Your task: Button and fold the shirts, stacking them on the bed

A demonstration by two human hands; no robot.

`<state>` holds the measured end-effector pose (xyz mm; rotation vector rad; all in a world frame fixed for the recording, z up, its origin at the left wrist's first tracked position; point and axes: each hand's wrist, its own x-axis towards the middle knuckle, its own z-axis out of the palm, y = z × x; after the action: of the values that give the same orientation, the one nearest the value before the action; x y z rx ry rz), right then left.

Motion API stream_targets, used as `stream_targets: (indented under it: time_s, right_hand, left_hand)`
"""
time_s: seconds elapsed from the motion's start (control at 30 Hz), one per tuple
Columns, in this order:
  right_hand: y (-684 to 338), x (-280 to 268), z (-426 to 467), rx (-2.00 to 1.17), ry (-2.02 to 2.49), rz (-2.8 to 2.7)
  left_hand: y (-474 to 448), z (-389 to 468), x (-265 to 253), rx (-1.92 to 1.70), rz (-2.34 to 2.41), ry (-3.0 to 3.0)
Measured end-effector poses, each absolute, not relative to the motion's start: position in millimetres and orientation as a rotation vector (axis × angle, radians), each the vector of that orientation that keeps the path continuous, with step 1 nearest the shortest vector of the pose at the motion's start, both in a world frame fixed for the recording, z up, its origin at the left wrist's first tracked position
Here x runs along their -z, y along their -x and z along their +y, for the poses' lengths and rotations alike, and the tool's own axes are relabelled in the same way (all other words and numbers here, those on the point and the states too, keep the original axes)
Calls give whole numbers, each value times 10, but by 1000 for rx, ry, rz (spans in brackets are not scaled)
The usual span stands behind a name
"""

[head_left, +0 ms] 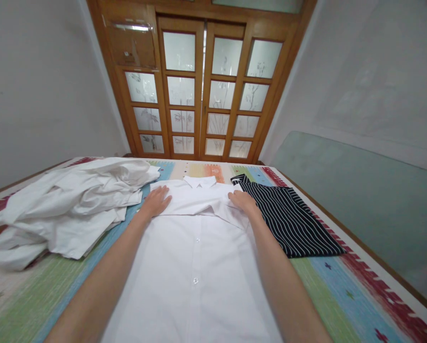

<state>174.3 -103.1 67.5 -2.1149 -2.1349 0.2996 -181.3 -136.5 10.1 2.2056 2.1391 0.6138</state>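
Observation:
A white buttoned shirt [213, 257] lies front side up between my arms, its collar [200, 182] at the far end. Its sleeves appear folded inward across the chest, the right one loosely rumpled. My left hand [156, 202] rests flat on the shirt's left shoulder edge, fingers spread. At the opposite edge, my right hand [241, 200] has its fingers curled in and pinches the white cloth; the fingertips are partly hidden.
A crumpled heap of white cloth [70, 205] lies to the left. Folded black-and-white striped cloth [288, 214] sits at the right. Beneath everything spreads a colourful striped cover [327, 295]. A pale green board [359, 190] stands along the right, and wooden glazed doors [201, 90] close the far end.

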Motion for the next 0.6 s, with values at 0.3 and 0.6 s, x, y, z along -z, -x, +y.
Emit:
stream_targets:
  time_s: [0.3, 0.6]
  right_hand:
    - [-2054, -768, -954, -65, 2001, -1905]
    - [-2130, -552, -924, -95, 2009, -1714]
  left_hand:
    - [1831, -1290, -73, -529, 2199, -2126]
    - [1912, -1212, -30, -667, 2245, -2094]
